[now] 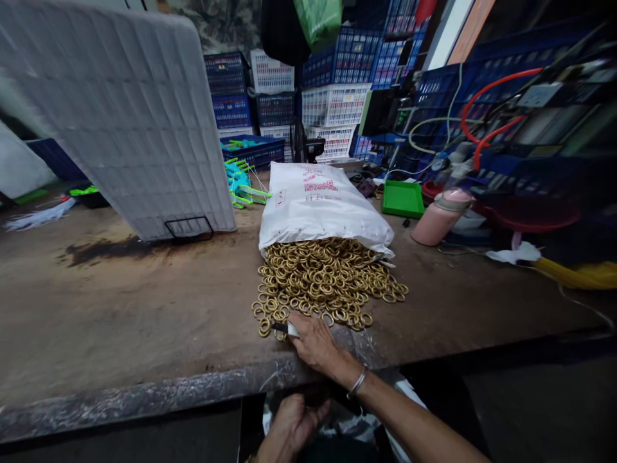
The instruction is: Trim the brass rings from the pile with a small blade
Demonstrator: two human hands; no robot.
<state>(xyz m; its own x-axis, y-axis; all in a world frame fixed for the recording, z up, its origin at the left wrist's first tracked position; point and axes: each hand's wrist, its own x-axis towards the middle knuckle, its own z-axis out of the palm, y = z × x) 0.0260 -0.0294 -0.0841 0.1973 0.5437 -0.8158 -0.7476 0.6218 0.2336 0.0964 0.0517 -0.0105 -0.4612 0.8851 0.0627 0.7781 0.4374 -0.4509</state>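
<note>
A heap of gold metal rings (322, 280) spills from the open mouth of a white sack (318, 206) lying on the brown worktable (120, 308). My right hand (315, 344) rests on the table at the near edge of the heap. It pinches a thin dark rod with a white band (286, 329), whose tip reaches among the nearest rings. A bangle circles that wrist. My left hand (294, 424) is below the table edge, fingers curled in over a pale bag (405, 392) at my lap; what it holds is hidden.
A grey quilted panel (130, 109) leans on the table at the left. A green tray (402, 199) and a pink bottle (441, 215) sit right of the sack. Stacked blue and white crates (332, 103) fill the back; red hoses and wires crowd the right.
</note>
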